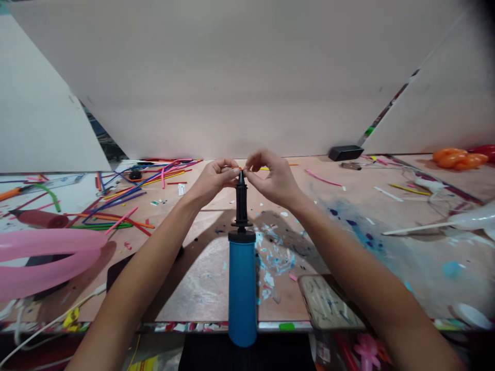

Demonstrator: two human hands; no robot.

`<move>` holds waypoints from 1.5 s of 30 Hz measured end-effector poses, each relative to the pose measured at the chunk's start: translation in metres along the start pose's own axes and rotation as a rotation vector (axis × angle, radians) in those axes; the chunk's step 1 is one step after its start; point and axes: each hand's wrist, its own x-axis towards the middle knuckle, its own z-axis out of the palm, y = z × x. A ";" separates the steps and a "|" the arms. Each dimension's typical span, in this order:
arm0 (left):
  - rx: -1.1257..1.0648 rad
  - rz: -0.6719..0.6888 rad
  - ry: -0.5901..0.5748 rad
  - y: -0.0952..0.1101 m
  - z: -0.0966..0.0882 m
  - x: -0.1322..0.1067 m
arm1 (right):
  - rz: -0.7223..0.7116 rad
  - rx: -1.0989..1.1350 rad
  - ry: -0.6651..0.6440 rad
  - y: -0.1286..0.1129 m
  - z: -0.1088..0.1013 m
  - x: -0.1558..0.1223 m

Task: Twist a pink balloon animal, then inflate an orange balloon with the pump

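Note:
A blue hand pump (242, 288) with a black ribbed nozzle section (241, 203) stands upright in front of me at the table edge. My left hand (216, 178) and my right hand (273, 178) meet at the nozzle's tip, one on each side. Thumb and fingers of both hands are pinched together there. Between them a small orange bit shows, apparently the end of an uninflated modelling balloon (240, 168); the fingers cover most of it. Whether it is over the tip, I cannot tell.
Several loose modelling balloons (127, 198) lie scattered on the left. An inflated pink balloon (50, 252) spreads along the left edge. A phone (328, 301) lies near my right forearm. Farther back are a black box (345, 152) and orange balloons (458, 158). White panels (232, 77) stand behind.

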 end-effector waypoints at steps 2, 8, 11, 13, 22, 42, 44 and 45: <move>0.015 0.005 0.003 0.002 0.003 -0.001 | 0.007 0.022 0.008 -0.001 -0.003 0.001; 0.056 0.014 -0.010 0.006 0.009 -0.003 | -0.007 0.012 0.004 -0.003 -0.008 0.003; 0.053 0.014 -0.010 0.006 0.012 -0.004 | -0.011 0.018 -0.010 -0.003 -0.009 0.003; 0.055 0.018 -0.010 0.006 0.013 -0.004 | -0.027 0.014 -0.016 -0.004 -0.009 0.004; 0.039 0.018 -0.011 0.007 0.013 -0.004 | -0.099 -0.060 -0.019 0.001 -0.008 0.003; 0.031 0.020 -0.041 0.004 0.010 -0.004 | -0.002 0.024 0.011 0.000 -0.003 0.002; 0.025 0.013 -0.053 0.003 0.009 -0.004 | -0.003 0.032 0.009 0.000 -0.003 0.001; 0.018 0.013 -0.061 0.003 0.009 -0.003 | -0.001 0.034 0.009 0.000 -0.003 0.001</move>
